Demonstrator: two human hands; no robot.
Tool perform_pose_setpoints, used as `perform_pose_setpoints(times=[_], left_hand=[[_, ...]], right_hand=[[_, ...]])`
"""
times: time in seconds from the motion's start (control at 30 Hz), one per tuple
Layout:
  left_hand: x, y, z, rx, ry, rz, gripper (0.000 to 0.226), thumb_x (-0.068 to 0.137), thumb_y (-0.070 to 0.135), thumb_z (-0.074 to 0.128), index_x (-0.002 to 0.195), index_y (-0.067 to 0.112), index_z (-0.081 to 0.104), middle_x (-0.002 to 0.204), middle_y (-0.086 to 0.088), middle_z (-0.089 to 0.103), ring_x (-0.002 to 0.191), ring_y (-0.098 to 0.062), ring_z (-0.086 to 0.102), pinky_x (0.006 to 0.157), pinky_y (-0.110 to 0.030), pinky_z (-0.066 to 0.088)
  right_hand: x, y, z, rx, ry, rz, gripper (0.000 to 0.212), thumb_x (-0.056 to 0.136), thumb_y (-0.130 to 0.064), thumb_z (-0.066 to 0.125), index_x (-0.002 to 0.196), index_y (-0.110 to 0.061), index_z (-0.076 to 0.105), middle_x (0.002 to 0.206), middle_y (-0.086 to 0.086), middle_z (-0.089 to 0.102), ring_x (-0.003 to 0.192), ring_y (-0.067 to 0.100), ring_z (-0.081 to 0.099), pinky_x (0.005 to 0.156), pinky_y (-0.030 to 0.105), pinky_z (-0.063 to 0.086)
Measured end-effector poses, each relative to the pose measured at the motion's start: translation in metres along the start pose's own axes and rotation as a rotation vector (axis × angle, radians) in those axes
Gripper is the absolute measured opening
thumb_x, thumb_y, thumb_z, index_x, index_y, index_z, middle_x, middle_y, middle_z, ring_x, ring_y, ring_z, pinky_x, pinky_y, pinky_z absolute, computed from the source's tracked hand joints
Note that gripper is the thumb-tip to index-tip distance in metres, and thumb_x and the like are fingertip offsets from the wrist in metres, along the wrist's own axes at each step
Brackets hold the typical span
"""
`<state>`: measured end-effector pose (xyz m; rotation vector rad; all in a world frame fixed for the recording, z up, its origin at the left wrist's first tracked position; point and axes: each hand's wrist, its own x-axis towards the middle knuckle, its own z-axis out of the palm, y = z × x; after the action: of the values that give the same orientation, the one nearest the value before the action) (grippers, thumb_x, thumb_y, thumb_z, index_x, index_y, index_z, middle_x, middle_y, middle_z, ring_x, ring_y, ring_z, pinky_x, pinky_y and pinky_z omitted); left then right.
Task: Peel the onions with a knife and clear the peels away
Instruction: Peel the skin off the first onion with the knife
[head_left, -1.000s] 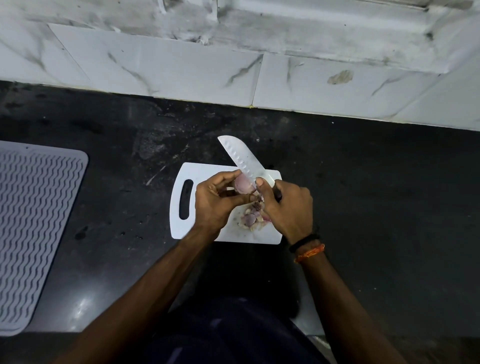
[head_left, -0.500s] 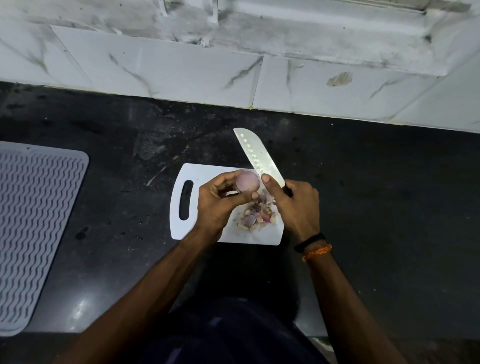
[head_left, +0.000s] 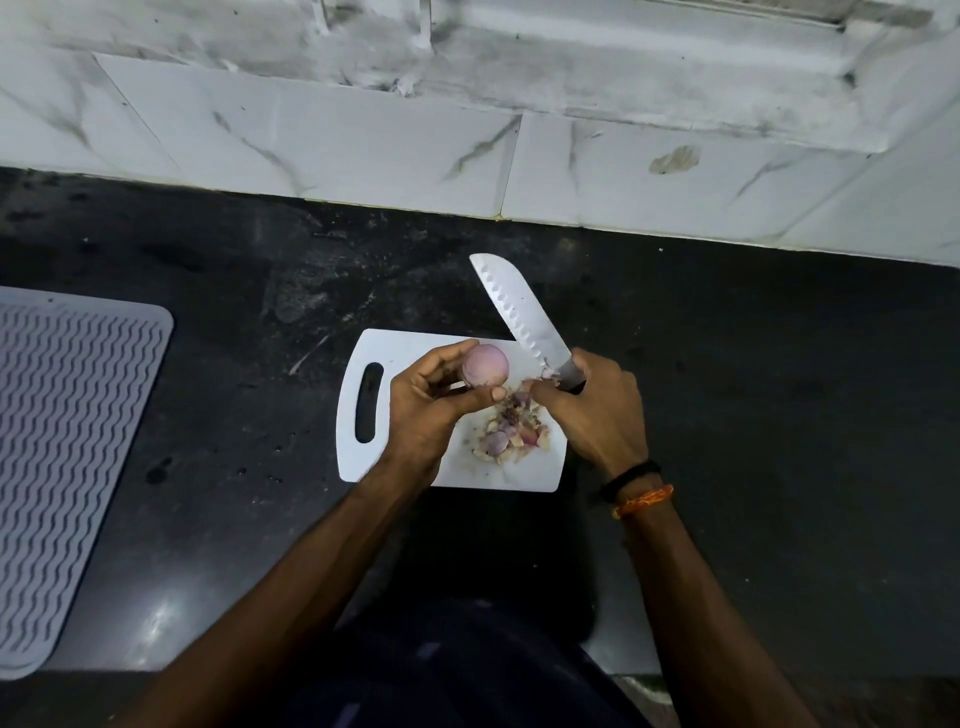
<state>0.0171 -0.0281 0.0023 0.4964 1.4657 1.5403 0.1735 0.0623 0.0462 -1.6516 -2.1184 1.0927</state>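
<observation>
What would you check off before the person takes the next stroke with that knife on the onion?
1. Onion firmly held: ok, the left hand grips it above the cutting board.
2. Knife under control: ok, the right hand grips the handle, the blade pointing up and away.
3. Blade clear of the left fingers: ok, there is a gap between them.
4. Onion fully peeled: cannot tell, the visible side looks smooth but the far side is hidden.
5. Peels cleared: not ok, a pile lies on the board.
6. Board steady on the counter: ok, it lies flat.
</observation>
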Motion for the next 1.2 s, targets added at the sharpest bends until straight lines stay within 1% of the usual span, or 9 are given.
perform_pose_setpoints(times=[0.13,0.23,0.33,0.53,0.7,0.83,0.97,1.07,1.2], left_hand=[[0.001,0.001,-0.001,-0.009,-0.018,0.0,0.052,0.069,-0.008,0.085,0.116,0.011,0.072,0.113,-0.013,0.074,0.11,-0.033,0.069,0.099,-0.057,0.052],[0.0,0.001,-0.002,-0.001,-0.019,-0.011,0.053,0.069,-0.009,0.084,0.117,0.01,0.071,0.112,-0.012,0.075,0.109,-0.031,0.07,0.099,-0.055,0.053],[-0.001,-0.001,-0.002,0.018,-0.035,-0.006,0.05,0.07,-0.008,0.084,0.113,0.015,0.073,0.111,-0.008,0.076,0.109,-0.028,0.07,0.1,-0.055,0.052],[-0.002,0.0,-0.001,0.047,-0.032,0.039,0.049,0.072,-0.005,0.085,0.114,0.016,0.073,0.114,-0.006,0.075,0.113,-0.029,0.068,0.101,-0.057,0.051],[-0.001,-0.001,-0.002,0.036,0.005,0.03,0.051,0.069,-0.006,0.087,0.116,0.004,0.071,0.112,-0.014,0.074,0.11,-0.034,0.069,0.099,-0.059,0.052],[0.0,-0.003,-0.004,0.084,0.063,0.023,0.049,0.065,0.001,0.091,0.111,0.004,0.072,0.106,-0.013,0.075,0.104,-0.034,0.07,0.095,-0.056,0.055],[0.001,-0.004,-0.003,0.121,0.079,0.016,0.046,0.065,0.013,0.094,0.106,0.01,0.074,0.103,-0.007,0.076,0.099,-0.028,0.071,0.092,-0.054,0.057],[-0.001,-0.002,-0.002,0.077,0.046,0.022,0.048,0.067,-0.002,0.089,0.112,0.007,0.073,0.108,-0.007,0.076,0.105,-0.027,0.071,0.096,-0.055,0.055],[-0.001,-0.002,-0.003,0.048,0.021,0.047,0.05,0.068,-0.004,0.088,0.115,0.004,0.072,0.113,-0.011,0.075,0.109,-0.033,0.07,0.098,-0.058,0.053]], right_hand=[[0.002,-0.005,0.002,-0.018,0.081,0.041,0.057,0.087,-0.067,0.058,0.062,-0.016,0.061,0.064,0.0,0.065,0.06,0.015,0.062,0.057,0.03,0.043],[0.004,-0.007,0.005,-0.111,0.167,0.077,0.075,0.078,-0.086,0.046,0.056,-0.016,0.062,0.053,-0.002,0.061,0.053,0.015,0.061,0.057,0.032,0.05],[0.005,-0.007,0.007,-0.172,0.186,0.08,0.076,0.068,-0.094,0.045,0.054,-0.021,0.062,0.052,-0.007,0.061,0.054,0.011,0.061,0.061,0.033,0.055],[0.0,-0.008,0.013,-0.227,0.165,0.026,0.076,0.069,-0.093,0.037,0.061,-0.021,0.062,0.06,-0.006,0.062,0.061,0.015,0.061,0.069,0.041,0.057],[-0.005,-0.006,0.019,-0.264,0.197,-0.054,0.071,0.078,-0.087,0.039,0.067,-0.021,0.065,0.061,-0.007,0.062,0.058,0.013,0.06,0.063,0.034,0.055],[-0.009,-0.006,0.025,-0.254,0.164,-0.089,0.064,0.085,-0.078,0.046,0.068,-0.02,0.066,0.056,-0.007,0.057,0.052,0.01,0.053,0.055,0.025,0.041],[-0.012,-0.006,0.027,-0.221,0.113,-0.094,0.054,0.088,-0.071,0.051,0.065,-0.022,0.061,0.054,-0.012,0.049,0.052,0.008,0.049,0.056,0.022,0.032],[-0.011,-0.008,0.025,-0.122,0.213,-0.062,0.057,0.085,-0.074,0.05,0.058,-0.024,0.053,0.053,-0.011,0.051,0.054,0.009,0.054,0.056,0.026,0.041],[-0.005,-0.005,0.019,-0.122,0.21,-0.013,0.053,0.087,-0.069,0.054,0.059,-0.024,0.055,0.056,-0.011,0.054,0.056,0.009,0.056,0.06,0.029,0.045]])
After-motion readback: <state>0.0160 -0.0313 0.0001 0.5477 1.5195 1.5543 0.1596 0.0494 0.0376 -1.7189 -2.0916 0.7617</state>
